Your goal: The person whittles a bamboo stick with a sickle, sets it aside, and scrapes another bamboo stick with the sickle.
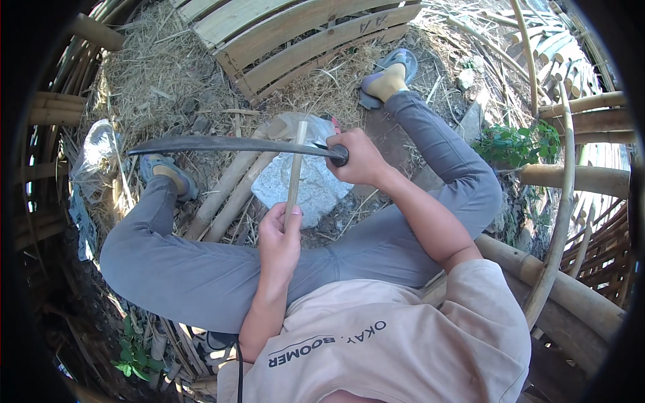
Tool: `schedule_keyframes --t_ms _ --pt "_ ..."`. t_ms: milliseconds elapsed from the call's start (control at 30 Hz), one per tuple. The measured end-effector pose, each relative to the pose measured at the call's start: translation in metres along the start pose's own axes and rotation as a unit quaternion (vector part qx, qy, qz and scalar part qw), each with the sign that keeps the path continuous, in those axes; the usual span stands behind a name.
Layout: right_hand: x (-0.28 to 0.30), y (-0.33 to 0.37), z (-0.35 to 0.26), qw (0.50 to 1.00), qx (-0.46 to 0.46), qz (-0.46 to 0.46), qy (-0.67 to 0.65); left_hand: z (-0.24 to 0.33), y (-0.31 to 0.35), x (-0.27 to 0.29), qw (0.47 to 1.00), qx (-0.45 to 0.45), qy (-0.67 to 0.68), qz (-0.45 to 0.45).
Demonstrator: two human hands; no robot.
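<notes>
My right hand [358,156] is closed round the dark handle of a machete. The long grey machete blade [222,144] reaches out to the left, roughly level across the view, and crosses the upper part of a bamboo strip. That pale, narrow bamboo strip [295,176] stands nearly upright in the picture, its lower end pinched between thumb and fingers of my left hand [279,235]. Whether the blade touches the strip or passes just above it, I cannot tell. Below both lies a flat, light grey stone [306,191] between my legs.
A slatted wooden pallet [302,50] stands ahead. Two bamboo poles [225,185] lie left of the stone, near a clear plastic bag [97,151]. Cut bamboo pieces [561,54] are piled at far right. Thick bamboo rails [578,178] and green plants [517,143] edge the right side.
</notes>
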State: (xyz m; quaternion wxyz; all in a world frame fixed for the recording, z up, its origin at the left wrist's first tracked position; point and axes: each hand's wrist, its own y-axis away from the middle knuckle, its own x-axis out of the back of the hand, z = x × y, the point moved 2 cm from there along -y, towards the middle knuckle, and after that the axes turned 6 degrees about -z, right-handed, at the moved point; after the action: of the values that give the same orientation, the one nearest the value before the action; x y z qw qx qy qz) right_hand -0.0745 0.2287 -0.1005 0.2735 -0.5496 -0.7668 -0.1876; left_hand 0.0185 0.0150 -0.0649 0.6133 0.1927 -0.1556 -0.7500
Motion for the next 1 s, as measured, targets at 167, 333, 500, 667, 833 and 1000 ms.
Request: schedule_keyframes --t_ms 167,333,500,667,833,1000 --pt "-0.025 0.01 -0.03 0.986 0.025 -0.068 0.148 -0.017 -0.004 0.005 0.999 -0.029 -0.036 0.017" --pt "-0.025 0.01 -0.031 0.977 -0.024 -0.113 0.181 -0.025 -0.006 0.004 0.983 -0.121 -0.131 0.046" --pt "-0.028 0.005 -0.003 0.993 -0.039 -0.021 0.11 -0.009 0.003 0.003 0.981 -0.065 -0.175 0.044" --pt "-0.019 0.002 0.012 0.992 -0.011 -0.009 0.124 -0.009 0.004 0.002 0.982 -0.077 -0.167 0.049" --pt "-0.013 0.0 0.005 0.989 -0.036 -0.01 0.141 -0.004 0.004 0.001 0.982 -0.082 -0.16 0.063" --pt "-0.002 -0.002 0.01 0.981 -0.052 0.031 0.187 -0.005 0.008 0.002 0.986 -0.087 -0.132 0.057"
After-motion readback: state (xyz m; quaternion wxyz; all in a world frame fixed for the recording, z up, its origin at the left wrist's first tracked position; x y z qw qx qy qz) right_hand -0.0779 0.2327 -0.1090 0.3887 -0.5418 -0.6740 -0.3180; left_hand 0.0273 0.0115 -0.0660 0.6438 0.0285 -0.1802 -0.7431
